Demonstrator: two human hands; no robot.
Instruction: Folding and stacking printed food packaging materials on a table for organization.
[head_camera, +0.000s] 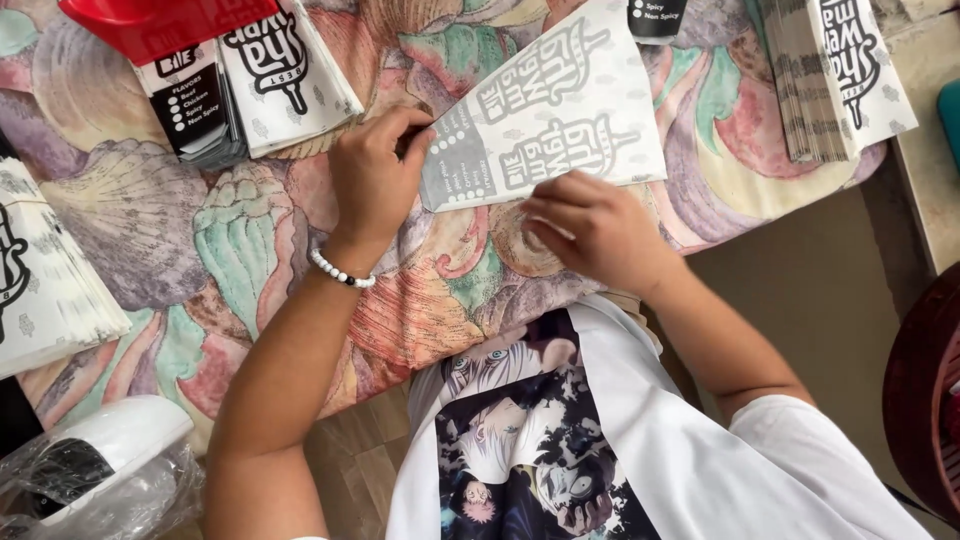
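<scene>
home packing spot, printed wrapper stacks, patterned cloth

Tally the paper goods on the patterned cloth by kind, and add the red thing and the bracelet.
Stacks of printed paper wrappers: 4
Single printed wrapper being handled by left hand and right hand: 1
Red plastic item: 1
White bead bracelet: 1
Total: 7
</scene>
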